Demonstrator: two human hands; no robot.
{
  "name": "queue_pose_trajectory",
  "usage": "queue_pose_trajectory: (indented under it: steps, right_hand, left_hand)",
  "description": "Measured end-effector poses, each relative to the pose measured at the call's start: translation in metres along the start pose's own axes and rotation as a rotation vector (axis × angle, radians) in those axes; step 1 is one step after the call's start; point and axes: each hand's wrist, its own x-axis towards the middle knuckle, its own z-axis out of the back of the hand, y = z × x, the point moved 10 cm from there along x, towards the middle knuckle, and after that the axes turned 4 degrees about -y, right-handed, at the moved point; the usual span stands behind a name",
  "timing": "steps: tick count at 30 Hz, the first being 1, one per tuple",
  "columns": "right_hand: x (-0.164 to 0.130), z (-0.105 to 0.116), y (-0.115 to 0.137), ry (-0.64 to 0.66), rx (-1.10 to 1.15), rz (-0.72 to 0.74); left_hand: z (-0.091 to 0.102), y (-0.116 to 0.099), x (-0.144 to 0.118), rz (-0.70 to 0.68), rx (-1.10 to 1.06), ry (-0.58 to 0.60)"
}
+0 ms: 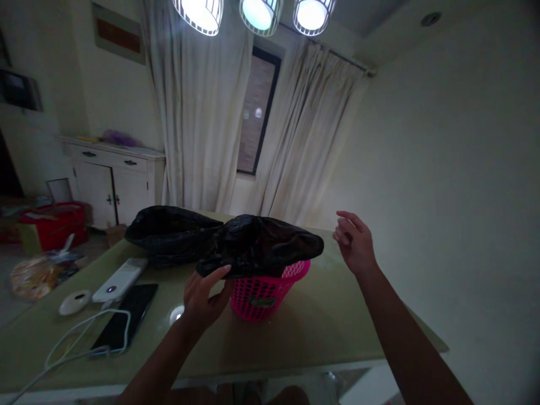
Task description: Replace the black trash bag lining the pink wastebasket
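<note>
A black plastic bag point(270, 242) is draped over the mouth of a pink perforated basket point(261, 295), covering most of its rim. The basket stands upright on the table, and a green label shows on its front. At the left side of the basket, my left hand point(206, 295) pinches the near edge of the bag. My right hand point(354, 242) is raised to the right of the bag, apart from it, with fingers loosely bent and nothing in them. Another black plastic bag point(169, 230) lies spread behind and to the left, touching the first one.
On the table's left are a white power bank point(120, 280), a dark phone point(126, 315), a white cable point(84, 326) and a round white object point(75, 302). Behind are a white cabinet point(112, 180) and curtains point(202, 124). Lamps point(261, 14) hang overhead.
</note>
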Motion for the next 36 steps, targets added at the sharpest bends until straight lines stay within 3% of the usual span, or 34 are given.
queue_pose_trajectory:
  steps: [3, 6, 8, 13, 16, 19, 21, 24, 29, 31, 33, 34, 36]
  right_hand:
    - [-0.009, 0.007, -0.024, 0.053, -0.162, -0.161]
    - [-0.015, -0.008, -0.046, 0.152, -0.304, -0.274]
    - [-0.01, -0.021, -0.057, 0.183, -0.376, -0.284]
    - [0.007, -0.055, -0.101, 0.24, -0.583, -0.421]
    - [0.015, -0.084, -0.117, 0.316, -0.551, -0.411]
    - [0.031, -0.097, -0.103, 0.25, -0.453, -0.244]
    - [0.043, -0.089, -0.085, 0.157, -0.392, -0.139]
    - [0.057, -0.054, -0.06, -0.035, -0.312, -0.057]
    - [0.064, 0.02, -0.051, -0.26, -0.419, -0.138]
    - [0.063, 0.035, -0.045, -0.295, -0.487, -0.149]
    - [0.058, 0.034, -0.024, -0.32, -0.548, -0.045]
    - [0.052, 0.023, -0.007, -0.304, -0.564, 0.066]
    - [0.029, -0.023, 0.029, -0.142, -0.565, 0.346]
  left_hand:
    - [-0.001, 0.025, -0.002, 0.287, -0.026, 0.048]
    - [-0.008, 0.059, -0.016, 0.697, -0.127, 0.142]
    - [-0.012, 0.076, -0.026, 0.856, -0.14, 0.23]
    - [-0.04, 0.111, -0.039, 1.013, -0.186, 0.562]
    - [-0.056, 0.118, -0.014, 0.987, -0.349, 0.518]
    - [-0.058, 0.118, 0.026, 0.935, -0.483, 0.311]
    - [-0.048, 0.118, 0.049, 0.897, -0.475, 0.166]
    - [-0.032, 0.124, 0.064, 0.898, -0.446, 0.005]
    - [-0.017, 0.143, 0.054, 1.091, -0.536, -0.245]
    - [-0.024, 0.141, 0.054, 1.139, -0.645, -0.251]
    - [-0.033, 0.13, 0.062, 1.129, -0.731, -0.196]
    - [-0.038, 0.121, 0.068, 1.105, -0.752, -0.151]
    - [-0.048, 0.097, 0.083, 1.022, -0.754, -0.034]
